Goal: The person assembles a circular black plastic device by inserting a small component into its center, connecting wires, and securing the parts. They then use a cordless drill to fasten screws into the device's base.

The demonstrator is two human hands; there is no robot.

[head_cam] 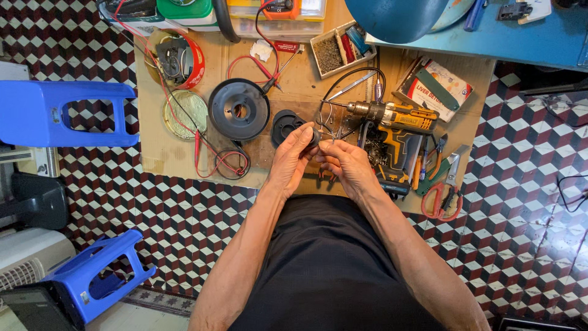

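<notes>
Small dark part [314, 137] sits pinched between my hands, left hand [293, 160] and right hand [346, 164] both gripping it above the tabletop's [184, 165] near edge; its axis I cannot tell. Cordless drill [392, 132] crowds the right, black disc [239, 110] the left.
</notes>
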